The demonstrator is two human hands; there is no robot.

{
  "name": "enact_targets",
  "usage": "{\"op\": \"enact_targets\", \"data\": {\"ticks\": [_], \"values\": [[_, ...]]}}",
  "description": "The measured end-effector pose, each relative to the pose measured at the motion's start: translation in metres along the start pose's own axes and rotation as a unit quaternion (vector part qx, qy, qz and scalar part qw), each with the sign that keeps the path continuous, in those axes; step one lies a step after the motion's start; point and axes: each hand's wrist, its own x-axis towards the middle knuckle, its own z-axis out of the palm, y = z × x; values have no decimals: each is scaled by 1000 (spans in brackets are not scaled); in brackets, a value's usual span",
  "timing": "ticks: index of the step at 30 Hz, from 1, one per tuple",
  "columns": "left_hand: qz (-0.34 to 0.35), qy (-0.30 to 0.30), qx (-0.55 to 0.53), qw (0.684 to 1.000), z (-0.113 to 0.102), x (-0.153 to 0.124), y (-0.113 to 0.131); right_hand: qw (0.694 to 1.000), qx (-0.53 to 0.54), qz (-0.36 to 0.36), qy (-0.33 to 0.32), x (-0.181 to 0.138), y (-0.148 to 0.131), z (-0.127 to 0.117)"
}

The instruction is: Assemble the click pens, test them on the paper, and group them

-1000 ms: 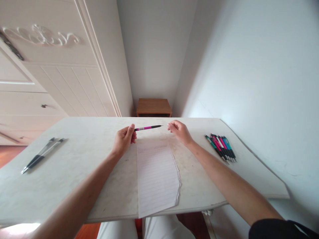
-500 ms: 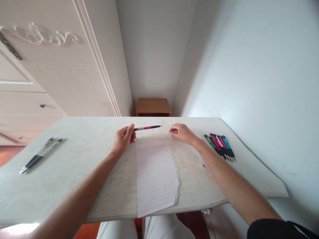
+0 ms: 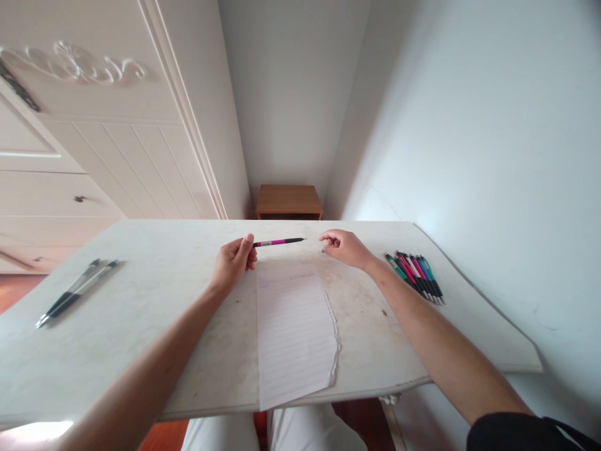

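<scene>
My left hand (image 3: 235,252) is closed round the rear end of a pink and black pen (image 3: 277,242), held level above the far part of the table. A thin bare refill point sticks out of its black grip, toward the right. My right hand (image 3: 345,245) is a short way from that point, fingers curled, with a small silvery piece (image 3: 323,250) at the fingertips that looks like a pen tip. Below the hands lies a lined sheet of paper (image 3: 295,338) with a torn right edge and faint writing at its top.
On the right, several colored pens (image 3: 416,277) lie side by side. Two grey and black pens (image 3: 77,293) are at the left. The white table (image 3: 197,363) stands by a wall on the right; a pale cabinet (image 3: 141,156) and a small wooden stand (image 3: 289,199) are beyond it.
The index finger of my right hand has straightened a little and lifted from the thumb. My left hand and the pink pen have hardly moved.
</scene>
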Motion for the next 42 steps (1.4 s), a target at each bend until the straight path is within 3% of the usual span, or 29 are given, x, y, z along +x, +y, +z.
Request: {"op": "enact_targets", "data": {"ticks": [5,12,16,26,34,42], "values": [[1,-8,-1,1000,1,0,0,991,118,1,69,-1,-18,2],[8,-38,15,999,3,-4,4,985,144,-95,15,-9,-37,15],[9,-50,6,999,4,-5,0,986,138,-91,-4,-12,-41,21],[24,-47,-53,997,6,-6,5,984,169,-58,18,-14,-42,25],[6,-38,-19,999,5,-5,7,978,177,-95,48,-17,-47,28],[28,-48,32,998,2,-8,6,981,161,-102,33,-20,-52,26]]}}
